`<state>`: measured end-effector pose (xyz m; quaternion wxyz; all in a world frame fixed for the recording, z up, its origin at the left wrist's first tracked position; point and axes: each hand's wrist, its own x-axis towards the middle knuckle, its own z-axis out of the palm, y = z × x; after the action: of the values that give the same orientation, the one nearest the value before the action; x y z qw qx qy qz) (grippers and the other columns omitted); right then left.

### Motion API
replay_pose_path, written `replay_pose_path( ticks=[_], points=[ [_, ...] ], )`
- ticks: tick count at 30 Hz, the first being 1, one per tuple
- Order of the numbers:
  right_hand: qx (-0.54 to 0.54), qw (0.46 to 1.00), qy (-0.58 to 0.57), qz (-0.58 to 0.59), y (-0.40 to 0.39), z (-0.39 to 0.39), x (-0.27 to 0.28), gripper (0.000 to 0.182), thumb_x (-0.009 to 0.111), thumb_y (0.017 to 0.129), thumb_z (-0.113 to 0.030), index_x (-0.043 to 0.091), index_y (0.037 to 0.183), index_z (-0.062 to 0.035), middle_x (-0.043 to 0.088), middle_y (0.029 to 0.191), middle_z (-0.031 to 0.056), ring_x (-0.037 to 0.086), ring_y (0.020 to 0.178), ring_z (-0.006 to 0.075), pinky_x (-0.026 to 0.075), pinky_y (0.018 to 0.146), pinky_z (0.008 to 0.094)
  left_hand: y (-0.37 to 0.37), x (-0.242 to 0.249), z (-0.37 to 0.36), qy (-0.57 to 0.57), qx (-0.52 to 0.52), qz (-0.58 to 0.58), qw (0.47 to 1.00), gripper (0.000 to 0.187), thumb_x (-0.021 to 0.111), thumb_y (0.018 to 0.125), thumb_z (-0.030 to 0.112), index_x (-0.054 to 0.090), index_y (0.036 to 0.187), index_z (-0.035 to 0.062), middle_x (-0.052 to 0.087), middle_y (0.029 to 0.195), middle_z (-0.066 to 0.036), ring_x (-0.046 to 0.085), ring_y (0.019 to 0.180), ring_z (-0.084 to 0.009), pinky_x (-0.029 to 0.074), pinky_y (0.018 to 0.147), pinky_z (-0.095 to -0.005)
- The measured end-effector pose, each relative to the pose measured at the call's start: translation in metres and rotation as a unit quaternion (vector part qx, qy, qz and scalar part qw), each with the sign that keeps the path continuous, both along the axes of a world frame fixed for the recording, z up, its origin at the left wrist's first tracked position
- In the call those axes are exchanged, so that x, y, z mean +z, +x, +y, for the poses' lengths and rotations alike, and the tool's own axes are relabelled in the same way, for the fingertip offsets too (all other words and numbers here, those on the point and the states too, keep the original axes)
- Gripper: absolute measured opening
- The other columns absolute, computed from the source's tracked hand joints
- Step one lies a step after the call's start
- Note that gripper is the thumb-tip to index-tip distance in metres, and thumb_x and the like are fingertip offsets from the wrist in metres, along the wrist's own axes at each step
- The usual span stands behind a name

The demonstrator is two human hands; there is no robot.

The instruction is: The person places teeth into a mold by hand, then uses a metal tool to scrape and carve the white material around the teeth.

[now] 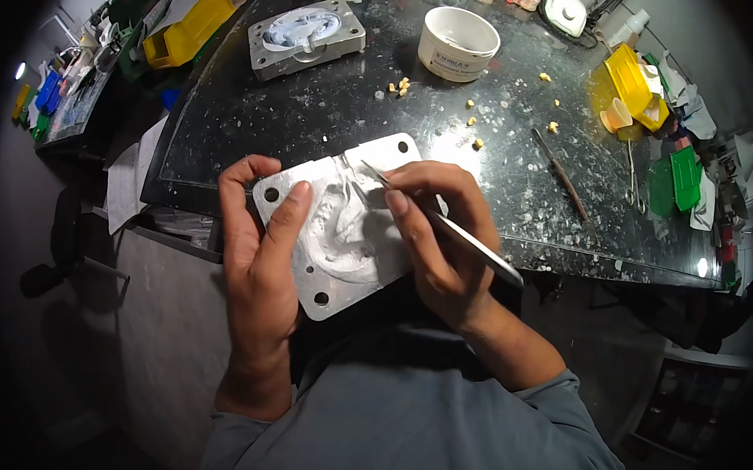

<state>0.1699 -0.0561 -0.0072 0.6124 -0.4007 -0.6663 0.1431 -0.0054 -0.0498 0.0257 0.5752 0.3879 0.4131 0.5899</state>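
My left hand (pixel 264 257) grips a square metal flask half (pixel 328 283) filled with white plaster, thumb laid across its face. The plaster (pixel 351 236) carries a curved dental impression. My right hand (pixel 435 232) pinches a thin metal blade tool (pixel 478 247), whose tip rests on the plaster near the flask's upper edge. Both hands hold the work just in front of the dark table's near edge, above my grey shirt.
On the speckled black table (pixel 321 111) lie a second metal flask half (pixel 307 38), a white tub (pixel 458 43), several small yellowish teeth (pixel 472 122), a slim instrument (pixel 563 176) and scissors. Yellow and green bins (pixel 634 81) crowd the right side; another yellow bin (pixel 187 29) stands far left.
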Motion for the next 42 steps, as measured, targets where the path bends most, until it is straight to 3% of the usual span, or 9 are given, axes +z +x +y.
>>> replay_pose_path(
  ticks=[2, 6, 17, 21, 25, 28, 37, 40, 42],
  points=[
    [0.062, 0.988, -0.021, 0.138, -0.001, -0.002, 0.000, 0.020, 0.067, 0.096, 0.006, 0.065, 0.115, 0.0012, 0.067, 0.113, 0.0121, 0.062, 0.090, 0.0145, 0.049, 0.077, 0.0279, 0.002, -0.006, -0.001, -0.009, -0.003, -0.042, 0.999, 0.031, 0.061, 0.104, 0.010, 0.047, 0.131, 0.0048, 0.068, 0.110, -0.015, 0.064, 0.103, -0.0131, 0.051, 0.088, -0.0251],
    [0.066, 0.980, -0.023, 0.184, -0.003, -0.005, 0.011, 0.023, 0.068, 0.096, 0.007, 0.063, 0.118, 0.0025, 0.067, 0.113, 0.0138, 0.065, 0.095, 0.0137, 0.052, 0.079, 0.0250, 0.007, -0.014, 0.004, 0.055, 0.020, -0.067, 0.996, 0.027, 0.054, 0.107, 0.013, 0.047, 0.132, 0.0039, 0.067, 0.125, -0.026, 0.065, 0.112, -0.0206, 0.049, 0.101, -0.0308],
    [-0.045, 0.996, 0.044, -0.059, -0.009, 0.002, 0.013, 0.026, 0.081, 0.081, 0.000, 0.069, 0.104, -0.0047, 0.074, 0.102, 0.0087, 0.073, 0.099, 0.0243, 0.051, 0.104, 0.0483, 0.057, -0.034, -0.001, 0.112, 0.151, -0.157, 0.970, 0.025, 0.049, 0.109, 0.017, 0.038, 0.128, 0.0050, 0.050, 0.146, -0.032, 0.055, 0.129, -0.0312, 0.044, 0.112, -0.0451],
    [-0.049, 0.993, 0.072, -0.075, -0.019, 0.005, 0.008, 0.026, 0.081, 0.080, 0.000, 0.070, 0.103, -0.0047, 0.073, 0.104, 0.0088, 0.073, 0.103, 0.0241, 0.049, 0.107, 0.0503, 0.047, -0.052, -0.001, 0.191, 0.135, 0.005, 0.972, 0.027, 0.049, 0.109, 0.020, 0.035, 0.128, 0.0081, 0.045, 0.149, -0.030, 0.051, 0.133, -0.0312, 0.042, 0.113, -0.0471],
    [-0.031, 0.995, 0.071, -0.070, -0.019, 0.006, 0.007, 0.027, 0.082, 0.082, 0.005, 0.070, 0.105, -0.0041, 0.075, 0.105, 0.0127, 0.074, 0.105, 0.0263, 0.049, 0.108, 0.0525, 0.044, -0.050, -0.001, 0.150, 0.117, -0.022, 0.981, 0.030, 0.048, 0.109, 0.023, 0.033, 0.129, 0.0085, 0.043, 0.151, -0.030, 0.048, 0.135, -0.0311, 0.042, 0.114, -0.0472],
    [-0.031, 0.993, 0.080, -0.082, -0.018, 0.007, 0.003, 0.025, 0.079, 0.082, -0.003, 0.071, 0.106, -0.0037, 0.073, 0.107, 0.0119, 0.073, 0.106, 0.0273, 0.049, 0.108, 0.0537, 0.040, -0.060, -0.001, 0.217, 0.141, 0.077, 0.963, 0.032, 0.042, 0.112, 0.014, 0.037, 0.135, -0.0069, 0.040, 0.138, -0.024, 0.051, 0.135, -0.0395, 0.047, 0.111, -0.0508],
    [-0.029, 0.991, 0.089, -0.095, -0.018, 0.009, 0.002, 0.026, 0.075, 0.080, -0.011, 0.073, 0.104, -0.0024, 0.072, 0.109, 0.0108, 0.071, 0.106, 0.0287, 0.052, 0.105, 0.0560, 0.041, -0.048, -0.002, 0.211, 0.135, 0.096, 0.963, 0.035, 0.039, 0.111, 0.020, 0.036, 0.136, -0.0044, 0.047, 0.144, -0.026, 0.054, 0.132, -0.0352, 0.047, 0.112, -0.0465],
    [-0.025, 0.991, 0.085, -0.100, -0.017, 0.008, 0.006, 0.026, 0.075, 0.077, -0.011, 0.074, 0.102, -0.0024, 0.072, 0.107, 0.0110, 0.071, 0.105, 0.0284, 0.054, 0.104, 0.0552, 0.038, -0.047, -0.004, 0.143, 0.116, 0.046, 0.982, 0.028, 0.043, 0.110, 0.025, 0.030, 0.127, 0.0071, 0.039, 0.151, -0.034, 0.046, 0.138, -0.0328, 0.037, 0.117, -0.0477],
    [-0.022, 0.992, 0.082, -0.098, -0.015, 0.008, 0.006, 0.026, 0.075, 0.077, -0.011, 0.074, 0.101, -0.0026, 0.072, 0.106, 0.0111, 0.071, 0.104, 0.0281, 0.054, 0.103, 0.0546, 0.030, -0.058, -0.004, 0.183, 0.106, 0.133, 0.968, 0.028, 0.043, 0.110, 0.024, 0.030, 0.127, 0.0066, 0.040, 0.151, -0.034, 0.046, 0.139, -0.0331, 0.037, 0.117, -0.0477]
  ],
)
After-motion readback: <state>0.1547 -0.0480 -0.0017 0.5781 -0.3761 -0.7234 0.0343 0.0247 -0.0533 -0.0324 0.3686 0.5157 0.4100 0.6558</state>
